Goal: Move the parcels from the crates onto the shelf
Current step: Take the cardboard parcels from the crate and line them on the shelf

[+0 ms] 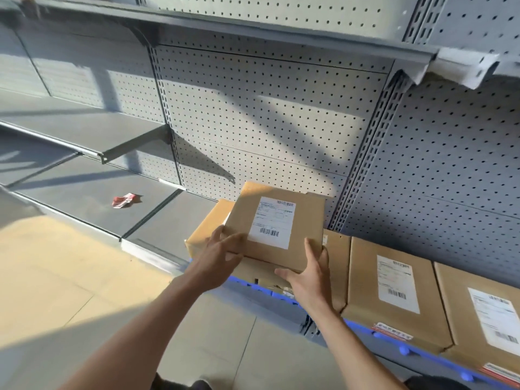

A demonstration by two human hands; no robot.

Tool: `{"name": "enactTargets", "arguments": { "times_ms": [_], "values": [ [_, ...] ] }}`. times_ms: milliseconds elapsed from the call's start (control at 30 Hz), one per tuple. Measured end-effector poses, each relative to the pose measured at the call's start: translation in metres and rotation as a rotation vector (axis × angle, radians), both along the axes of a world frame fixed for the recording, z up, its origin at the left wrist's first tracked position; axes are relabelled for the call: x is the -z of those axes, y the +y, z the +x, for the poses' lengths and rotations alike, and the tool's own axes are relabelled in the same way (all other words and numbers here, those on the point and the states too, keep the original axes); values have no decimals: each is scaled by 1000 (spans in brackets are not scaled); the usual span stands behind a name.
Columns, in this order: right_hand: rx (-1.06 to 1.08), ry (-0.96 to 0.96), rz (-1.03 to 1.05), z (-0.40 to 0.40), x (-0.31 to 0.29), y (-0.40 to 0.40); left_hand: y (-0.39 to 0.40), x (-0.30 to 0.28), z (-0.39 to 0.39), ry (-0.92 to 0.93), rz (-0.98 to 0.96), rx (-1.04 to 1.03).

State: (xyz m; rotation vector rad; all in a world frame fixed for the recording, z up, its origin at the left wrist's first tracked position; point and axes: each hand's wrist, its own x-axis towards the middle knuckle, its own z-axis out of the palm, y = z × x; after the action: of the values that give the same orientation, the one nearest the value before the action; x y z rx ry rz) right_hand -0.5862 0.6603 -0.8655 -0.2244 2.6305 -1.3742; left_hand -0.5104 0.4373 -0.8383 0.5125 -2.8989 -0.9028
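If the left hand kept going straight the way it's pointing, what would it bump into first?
The left hand already grips the near left corner of the labelled parcel, so that is what it would push. Past it, probably the parcel underneath, then the pegboard back wall, though depth is hard to judge.

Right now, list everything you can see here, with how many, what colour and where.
held parcel: one, brown with a white label, gripped at its near corners, above the lower boxes
other parcels: at least four, brown, in a row from under the held one to the right edge
crates: blue rim, under the parcels; count unclear
shelves: grey metal boards, left and top
pegboard: grey, behind the shelves
wrapper: one, red and white, crumpled, on the lower left shelf
floor: tan, lower left
left hand: one, on the parcel's left corner
right hand: one, on its right corner
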Motion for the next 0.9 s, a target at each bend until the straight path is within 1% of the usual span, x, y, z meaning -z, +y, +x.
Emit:
{"name": "enactTargets", "arguments": {
  "times_ms": [100, 200, 300, 467, 600, 767, 900],
  "values": [
    [3, -9, 18, -3, 12, -21, -16, 5, -2, -53, -21, -26],
    [-28, 33, 64, -8, 17, -43, -33, 13, -2, -45, -44, -42],
    [-92, 74, 87, -17, 18, -62, -50, 19, -6, -36, -89, -29],
    [-217, 130, 83, -35, 25, -83, -81, 22, -16, 7, -95, -87],
    [-286, 157, 150, -40, 34, -93, -95, 33, -19, 28, -115, -94],
    [-362, 175, 248, -38, 47, -97, -107, 43, -25, 43, -75, -126],
    [-363, 178, 276, -37, 54, -103, -112, 49, -25, 29, -51, -117]
  ]
}}
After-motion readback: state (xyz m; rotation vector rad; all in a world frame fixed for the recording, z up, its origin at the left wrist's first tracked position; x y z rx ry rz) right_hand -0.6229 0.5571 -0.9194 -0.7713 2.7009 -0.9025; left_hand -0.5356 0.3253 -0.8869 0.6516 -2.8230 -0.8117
